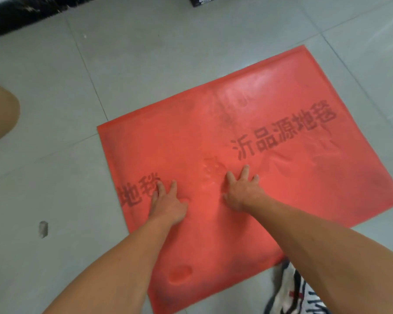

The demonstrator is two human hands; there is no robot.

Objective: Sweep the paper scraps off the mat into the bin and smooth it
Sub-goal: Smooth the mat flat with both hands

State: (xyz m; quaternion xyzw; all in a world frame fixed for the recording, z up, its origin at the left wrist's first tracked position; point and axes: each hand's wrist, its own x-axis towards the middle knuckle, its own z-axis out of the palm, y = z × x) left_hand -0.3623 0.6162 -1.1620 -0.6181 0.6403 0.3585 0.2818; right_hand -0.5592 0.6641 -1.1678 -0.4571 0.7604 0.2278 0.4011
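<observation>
Both hands lie flat with fingers spread, palms down, holding nothing: the left hand [167, 202] and right hand [241, 191] press the red mat [281, 200], which lies on the grey tiled floor [55, 177]. Small wrinkles [210, 171] show between them. Farther left, a brown cardboard container [0, 112] is cut off at the frame edge, its inside hidden.

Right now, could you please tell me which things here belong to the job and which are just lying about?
Job: red mat, left hand, right hand, both flat on it.
Lying about: brown box, small grey bit on the tiles, shoe.
</observation>
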